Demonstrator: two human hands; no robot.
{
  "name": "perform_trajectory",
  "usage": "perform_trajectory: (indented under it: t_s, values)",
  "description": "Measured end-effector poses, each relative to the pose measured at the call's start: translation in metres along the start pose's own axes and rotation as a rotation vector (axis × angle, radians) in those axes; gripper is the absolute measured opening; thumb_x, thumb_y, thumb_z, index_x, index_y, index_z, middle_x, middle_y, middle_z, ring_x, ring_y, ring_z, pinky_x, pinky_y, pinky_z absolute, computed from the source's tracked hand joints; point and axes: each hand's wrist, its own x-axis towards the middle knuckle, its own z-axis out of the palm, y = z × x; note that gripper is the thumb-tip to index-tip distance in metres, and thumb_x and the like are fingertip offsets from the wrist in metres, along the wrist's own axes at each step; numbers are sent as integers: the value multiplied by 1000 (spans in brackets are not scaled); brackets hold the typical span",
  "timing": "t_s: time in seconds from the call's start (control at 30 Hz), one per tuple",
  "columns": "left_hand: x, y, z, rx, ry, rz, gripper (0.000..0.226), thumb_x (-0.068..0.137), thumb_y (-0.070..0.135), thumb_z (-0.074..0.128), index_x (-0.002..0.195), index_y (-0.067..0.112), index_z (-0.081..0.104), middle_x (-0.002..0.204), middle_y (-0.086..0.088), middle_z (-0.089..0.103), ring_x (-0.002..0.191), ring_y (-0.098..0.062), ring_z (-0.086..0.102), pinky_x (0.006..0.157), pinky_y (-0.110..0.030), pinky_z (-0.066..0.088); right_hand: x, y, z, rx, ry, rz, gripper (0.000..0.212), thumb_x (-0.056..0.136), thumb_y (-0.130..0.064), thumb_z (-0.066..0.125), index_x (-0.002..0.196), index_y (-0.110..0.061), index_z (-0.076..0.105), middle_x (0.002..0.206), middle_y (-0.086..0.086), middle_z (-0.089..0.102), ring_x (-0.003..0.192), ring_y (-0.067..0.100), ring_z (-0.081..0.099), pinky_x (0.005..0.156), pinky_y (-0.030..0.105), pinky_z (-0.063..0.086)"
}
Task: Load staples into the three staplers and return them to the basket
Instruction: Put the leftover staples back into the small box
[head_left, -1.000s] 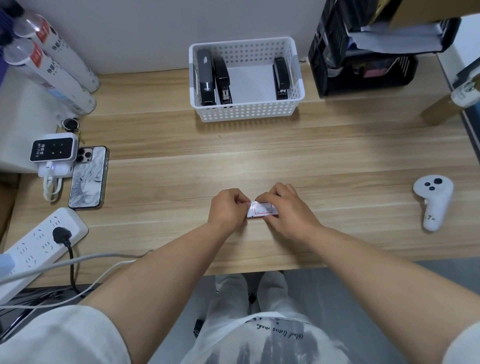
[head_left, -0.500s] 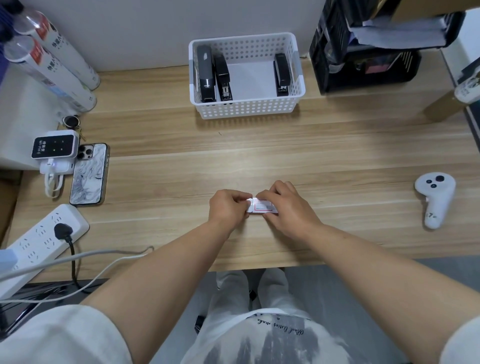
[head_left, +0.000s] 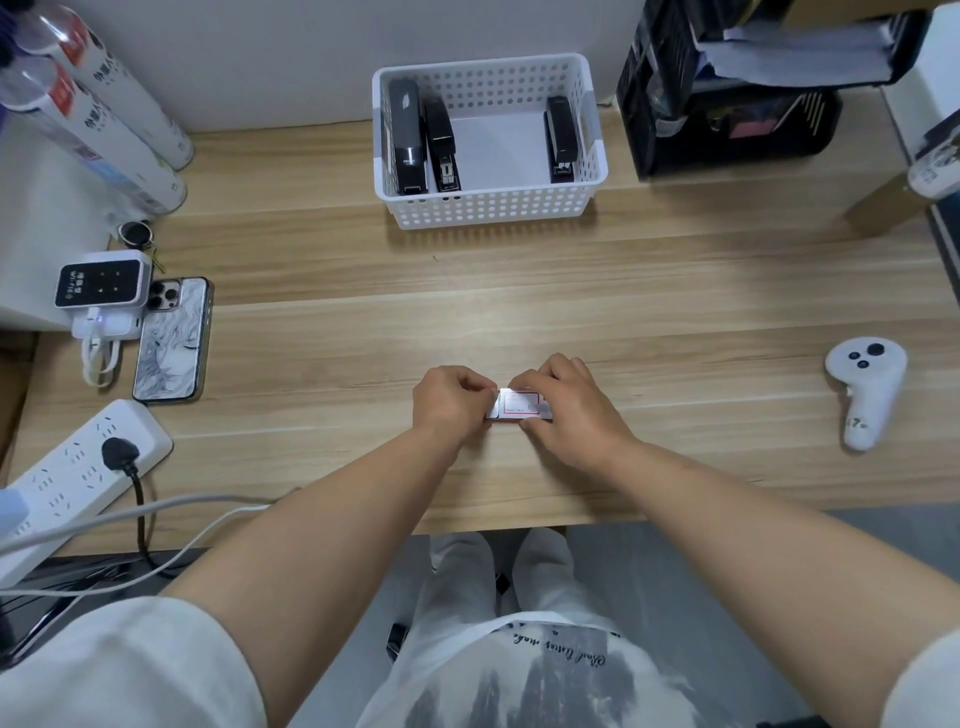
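L hand (head_left: 452, 397) pinches left end of small staple box (head_left: 519, 404); R hand (head_left: 566, 410) grips its right end, fingers curled. Box near desk (head_left: 675, 291) front-centre. Three black staplers (head_left: 407, 137) lie in white basket (head_left: 493, 208) at back.

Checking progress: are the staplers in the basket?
In. The grey stapler and black stapler lie at the left wall of the white basket, third stapler at its right.

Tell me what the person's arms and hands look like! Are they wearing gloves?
No gloves. The left hand and right hand are bare, with no rings or watch showing. The forearms are bare too. A loose whitish left sleeve and right sleeve cover only the upper arms.
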Motion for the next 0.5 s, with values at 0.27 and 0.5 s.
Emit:
perform_trajectory:
  t_s: [0.27,0.5]
  values:
    - [-5,1,4,51,17,54,16,83,4,67,87,13,80,86,-6,77,84,-30,75,83,-41,62,-5,0,3,-40,28,-41,38,84,-17,70,120,-26,65,104,-4,48,103,19,42,68,45,52]
    - [-9,-9,0,49,-50,96,28,83,-3,66,102,14,77,94,-5,78,92,-21,74,92,-38,59,-3,2,2,-49,23,-54,38,85,-19,70,121,-25,65,105,-3,48,104,19,42,68,45,53]
